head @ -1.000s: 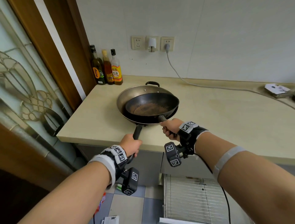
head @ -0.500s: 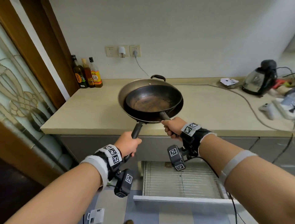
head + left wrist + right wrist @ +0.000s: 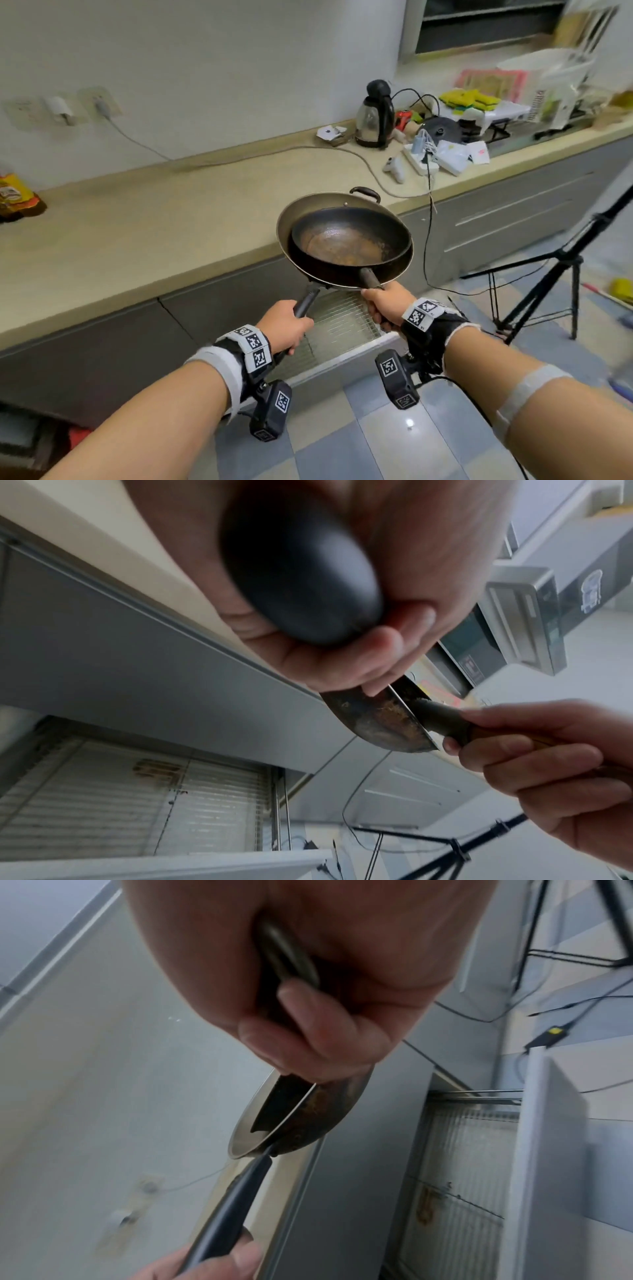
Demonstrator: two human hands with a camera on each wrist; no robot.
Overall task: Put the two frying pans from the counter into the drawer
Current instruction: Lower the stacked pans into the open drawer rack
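Two nested frying pans hang in the air past the counter's front edge. The larger steel pan holds the smaller dark pan with a rusty brown bottom. My left hand grips the large pan's black handle. My right hand grips the small pan's wooden handle. Below the pans stands the pulled-out drawer with a wire rack floor. Both pans' undersides show in the right wrist view.
The beige counter carries a kettle, a power strip, cables and clutter at the right. A cord dangles beside the pans. A black tripod stands on the tiled floor at the right.
Both pans have been lifted off the counter and carried right, out past its edge over the open drawer. The head view has swung right and the oil bottles are now at the left edge.
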